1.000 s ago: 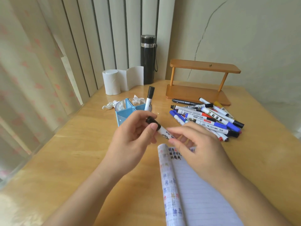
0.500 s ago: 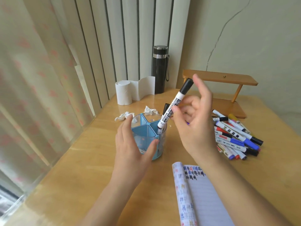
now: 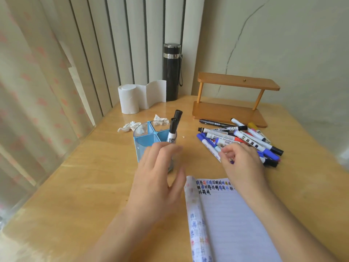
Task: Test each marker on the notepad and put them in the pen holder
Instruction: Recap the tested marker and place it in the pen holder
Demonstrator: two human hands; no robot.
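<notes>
Holder (image 3: 149, 146), centre frame: two markers (image 3: 172, 129) stood inside. Left hand (image 3: 158, 173): fingers spread, nothing held, before holder. Right hand (image 3: 241, 163): curled over marker pile (image 3: 245, 138), right of centre; grip cannot be told. Notepad (image 3: 236, 214): laid lower right on desk (image 3: 75, 186).
</notes>
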